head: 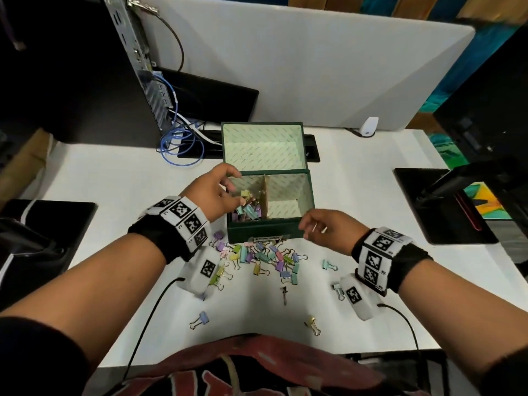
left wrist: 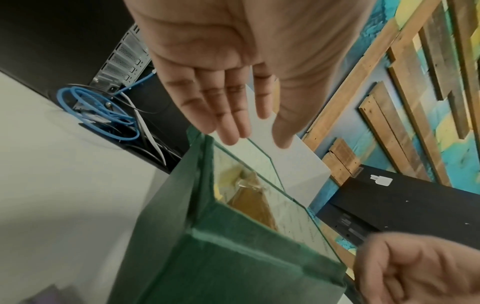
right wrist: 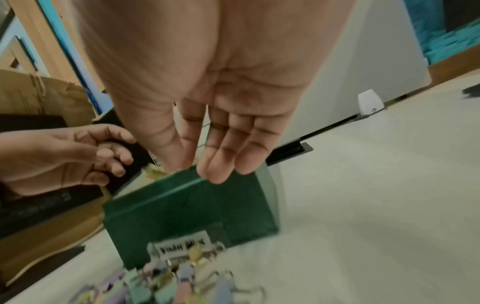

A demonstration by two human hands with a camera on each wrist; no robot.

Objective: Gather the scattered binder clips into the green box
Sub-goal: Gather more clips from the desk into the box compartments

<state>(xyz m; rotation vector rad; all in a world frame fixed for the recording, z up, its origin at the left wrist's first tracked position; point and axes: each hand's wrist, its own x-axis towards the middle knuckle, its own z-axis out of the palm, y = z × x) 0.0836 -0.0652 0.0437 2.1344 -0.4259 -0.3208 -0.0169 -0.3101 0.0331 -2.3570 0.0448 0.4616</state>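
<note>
White desk [head: 371,195] carried the green box [head: 265,232], lid open, with clips [head: 247,210] piled in its left compartment. Loose clips [head: 271,260] lay scattered just in front of the box. Left hand [head: 213,195] hung over the box's left compartment, fingers released, empty. Right hand [head: 328,228] hovered at the box's front right corner, fingers relaxed, empty.

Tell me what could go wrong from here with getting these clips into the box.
1. The left hand hovers open at the dark green cardboard box's left rim; falling clips could bounce outside.
2. The pile of pastel metal binder clips sits against the box's front wall, so nudging the box may scatter it.
3. The outlying yellow clip near the white table's front edge could be overlooked.
</note>
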